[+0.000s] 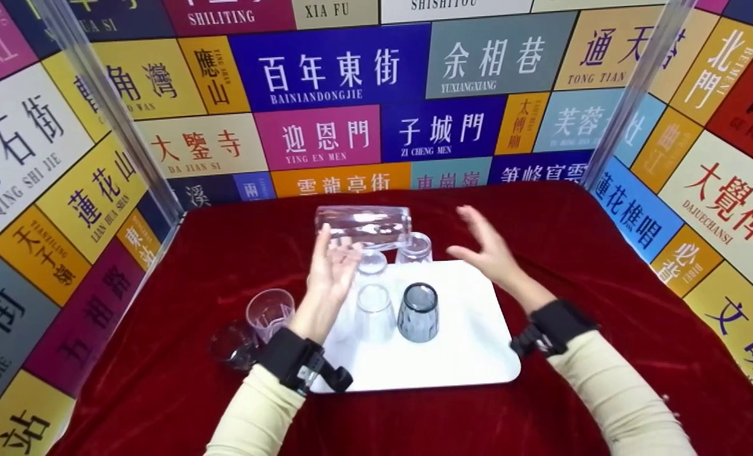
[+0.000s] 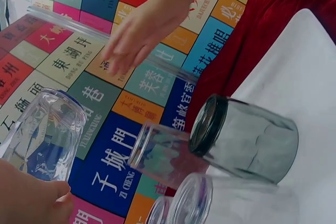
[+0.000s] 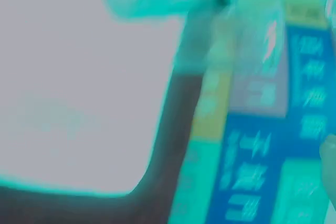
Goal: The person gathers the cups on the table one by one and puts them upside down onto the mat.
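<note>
A white tray (image 1: 471, 354) lies on the red cloth. On it stand upturned glasses: a grey one (image 1: 418, 311), a clear one (image 1: 374, 311) and two clear ones behind (image 1: 416, 248). A large clear glass (image 1: 363, 226) lies on its side over the two back ones. My left hand (image 1: 333, 253) is open, its straight fingers touching that glass's left end. My right hand (image 1: 480, 244) hovers open to the right of it, apart from it. In the left wrist view the large glass (image 2: 44, 135) is above my fingers (image 2: 31, 198), and the right hand (image 2: 139, 32) is spread. The right wrist view is blurred.
Left of the tray, on the red cloth (image 1: 604, 266), stand a clear ribbed glass (image 1: 270, 313) and a dark glass (image 1: 234, 343). Walls covered in coloured signs (image 1: 332, 69) close the table on the left, back and right. The tray's near half is bare.
</note>
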A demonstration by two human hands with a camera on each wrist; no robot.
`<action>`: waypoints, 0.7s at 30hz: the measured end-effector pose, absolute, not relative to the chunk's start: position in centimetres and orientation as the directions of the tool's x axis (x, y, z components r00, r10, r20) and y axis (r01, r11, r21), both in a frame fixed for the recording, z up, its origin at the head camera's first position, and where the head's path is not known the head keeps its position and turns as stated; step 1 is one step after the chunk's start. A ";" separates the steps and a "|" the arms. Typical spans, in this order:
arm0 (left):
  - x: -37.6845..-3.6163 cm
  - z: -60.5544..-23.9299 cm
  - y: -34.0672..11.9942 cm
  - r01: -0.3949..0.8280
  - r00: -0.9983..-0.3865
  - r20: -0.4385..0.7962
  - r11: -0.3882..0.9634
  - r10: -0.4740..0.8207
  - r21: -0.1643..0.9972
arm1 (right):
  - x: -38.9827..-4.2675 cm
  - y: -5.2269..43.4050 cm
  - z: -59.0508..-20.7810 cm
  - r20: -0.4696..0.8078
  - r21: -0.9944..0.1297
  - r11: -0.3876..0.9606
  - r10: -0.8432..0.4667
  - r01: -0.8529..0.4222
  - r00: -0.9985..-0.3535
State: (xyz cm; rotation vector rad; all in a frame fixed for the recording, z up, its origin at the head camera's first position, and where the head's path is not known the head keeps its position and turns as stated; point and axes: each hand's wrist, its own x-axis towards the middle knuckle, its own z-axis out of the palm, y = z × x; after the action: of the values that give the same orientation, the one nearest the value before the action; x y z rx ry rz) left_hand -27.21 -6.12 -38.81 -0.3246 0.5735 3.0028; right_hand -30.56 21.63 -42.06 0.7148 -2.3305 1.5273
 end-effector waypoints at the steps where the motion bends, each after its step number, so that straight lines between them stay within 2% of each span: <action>1: -27.1 -38.9 -5.8 -0.112 -0.977 -0.210 -0.928 0.037 0.355 | -30.4 20.7 -41.6 0.463 -0.799 0.273 -0.288 -0.536 -0.838; 4: -26.7 -39.1 -4.9 -0.137 -0.982 -0.173 -0.927 0.080 0.350 | -30.1 18.5 -40.8 0.433 -0.853 0.143 -0.345 -0.502 -0.833; 7: -26.4 -39.4 -4.1 -0.161 -0.981 -0.159 -0.921 0.111 0.355 | -29.8 17.2 -40.5 0.412 -0.878 0.089 -0.360 -0.470 -0.837; 14: -26.2 -39.7 -3.1 -0.193 -0.972 -0.207 -0.872 0.108 0.450 | -29.5 16.9 -41.2 0.414 -0.872 0.112 -0.349 -0.476 -0.841; 21: -25.9 -39.9 -2.9 -0.209 -0.973 -0.188 -0.864 0.136 0.457 | -29.2 17.5 -41.4 0.501 -0.836 0.071 -0.304 -0.544 -0.810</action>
State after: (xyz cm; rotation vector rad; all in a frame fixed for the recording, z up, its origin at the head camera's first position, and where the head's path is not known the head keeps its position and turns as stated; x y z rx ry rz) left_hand -25.95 -2.92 -39.90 -0.2223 0.7268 2.8629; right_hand -29.22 17.46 -41.38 0.8654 -2.1474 1.8230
